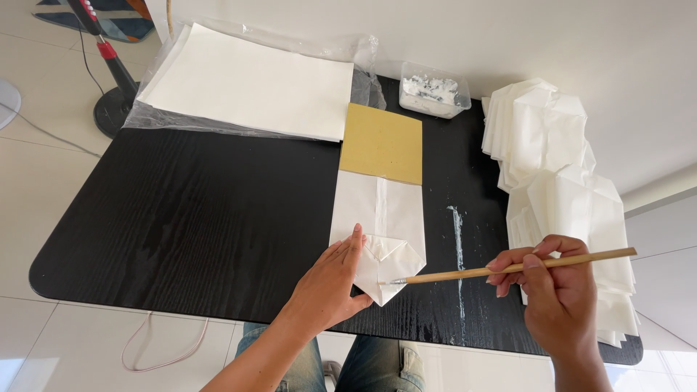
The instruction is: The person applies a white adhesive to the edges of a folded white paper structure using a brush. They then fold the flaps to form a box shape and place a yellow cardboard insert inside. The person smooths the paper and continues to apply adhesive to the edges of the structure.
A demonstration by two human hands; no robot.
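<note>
The left hand lies flat and open, fingers together, pressing on the folded end of a white paper bag near the table's front edge. The right hand is closed around a wooden brush, pinched between thumb and fingers, its tip touching the bag's folded point. The bag's far end (over a tan card) points toward a tub of paste. Folded bags are stacked beside the right hand.

Left hand on folded paper bag, right hand with brush.
</note>
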